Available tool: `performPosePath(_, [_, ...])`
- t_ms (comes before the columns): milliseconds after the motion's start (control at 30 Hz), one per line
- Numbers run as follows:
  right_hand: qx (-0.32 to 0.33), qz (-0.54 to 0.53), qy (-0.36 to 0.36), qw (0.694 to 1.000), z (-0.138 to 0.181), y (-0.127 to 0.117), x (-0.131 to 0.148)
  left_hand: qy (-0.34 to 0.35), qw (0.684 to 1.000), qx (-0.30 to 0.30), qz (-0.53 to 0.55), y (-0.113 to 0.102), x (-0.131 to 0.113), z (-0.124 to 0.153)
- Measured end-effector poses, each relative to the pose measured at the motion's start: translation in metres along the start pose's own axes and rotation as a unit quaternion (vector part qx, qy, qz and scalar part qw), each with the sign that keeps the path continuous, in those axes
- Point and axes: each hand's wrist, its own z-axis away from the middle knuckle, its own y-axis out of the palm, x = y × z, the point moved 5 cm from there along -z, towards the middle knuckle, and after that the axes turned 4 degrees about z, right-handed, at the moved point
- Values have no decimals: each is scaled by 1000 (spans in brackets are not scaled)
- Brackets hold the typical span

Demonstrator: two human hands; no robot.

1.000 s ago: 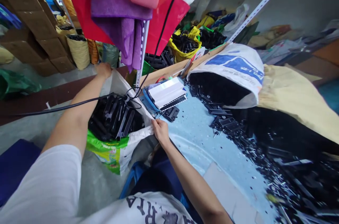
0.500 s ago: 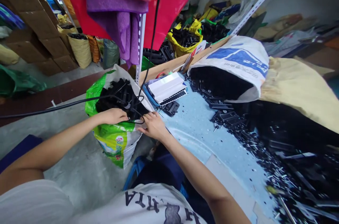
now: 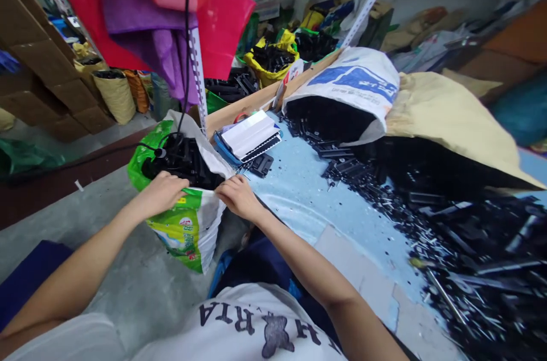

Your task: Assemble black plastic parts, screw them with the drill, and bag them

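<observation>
A green and white woven sack point(image 3: 188, 230) stands upright on the floor beside the table, its mouth open and filled with black parts point(image 3: 190, 159). My left hand point(image 3: 164, 195) is closed on the near rim at the left. The right-hand part of the same rim is pinched in my right hand point(image 3: 237, 195), close to the table edge. My fingertips are partly hidden by the folded rim. A black cable point(image 3: 164, 147) with a thicker piece on it runs across the top of the sack.
Right of the sack is a blue table point(image 3: 299, 184) with a white paper stack point(image 3: 250, 139) and a loose black part point(image 3: 260, 164). Black parts and screws spill from a white sack point(image 3: 354, 79) and a beige sack point(image 3: 453, 122). A perforated metal post point(image 3: 197, 76) and purple cloth point(image 3: 162, 53) stand behind.
My hands have moved apart along the rim and now grip it. The black cable, which lay by my fingers, now rests farther back on the sack. The view has shifted to the right.
</observation>
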Motion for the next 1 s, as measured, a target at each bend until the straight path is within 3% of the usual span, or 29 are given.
performPosePath(133, [-88,-37,97,991,44,-10,-10,-99,992,-38,-61,-30,7,26])
performPosePath(233, [-96,-55,155,982,91,-8,-18,-94,990,-94,-38,-34,-8,37])
performPosePath(400, [-135,-64,240,959,177,-7,-26,-69,945,-308,89,-13,-75,38])
performPosePath(467, [-167,-66,278,944,210,-9,-28,-7,942,-309,131,8,-120,19])
performPosePath(533, [-197,-64,318,925,244,-11,-30,87,949,-254,167,30,-172,-16])
performPosePath(600, [-221,-52,356,906,280,-17,-33,133,951,-213,180,43,-219,-63])
performPosePath(733, [-291,60,434,851,363,-41,-37,197,941,-199,189,39,-292,-185])
performPosePath(900, [-340,270,549,714,447,-68,-41,185,950,-200,152,20,-339,-351])
performPosePath(1000, [-354,329,558,675,460,-66,-52,166,960,-199,107,15,-354,-442])
